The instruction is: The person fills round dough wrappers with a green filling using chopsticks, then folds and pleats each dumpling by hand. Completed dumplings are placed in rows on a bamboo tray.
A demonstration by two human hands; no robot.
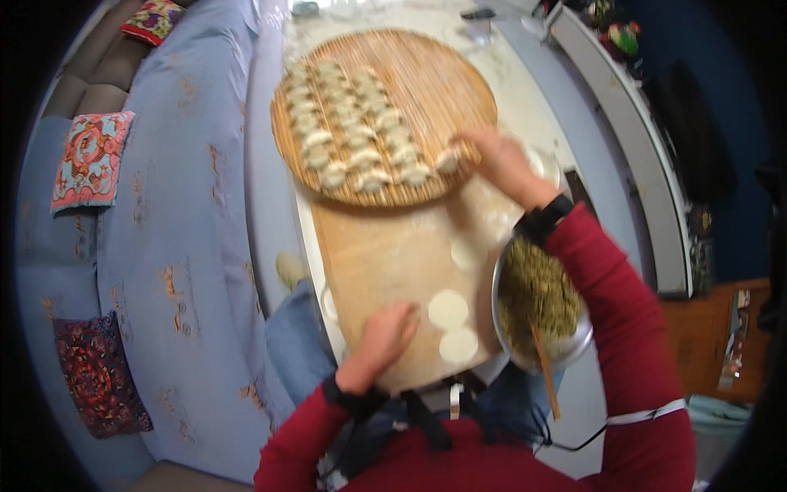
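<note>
My right hand [495,163] reaches over the right edge of a round woven tray [439,74]. Its fingertips are on a pale dumpling [448,162] at the tray's near right part. Several more dumplings [347,117] stand in three rows on the left and middle of the tray. My left hand [386,337] is over the near left of a wooden board [375,258], blurred, its fingers loosely curled. No object shows in it, though its palm is hidden. To its right lie round dough wrappers [448,310], two of them touching and another [467,253] farther up the board.
Right of the board, a metal bowl [581,350] holds greenish filling [538,289], with a wooden stick [546,372] leaning over its near rim. The tray overlaps the board's far end. A covered sofa [178,246] with cushions [92,160] runs along the left.
</note>
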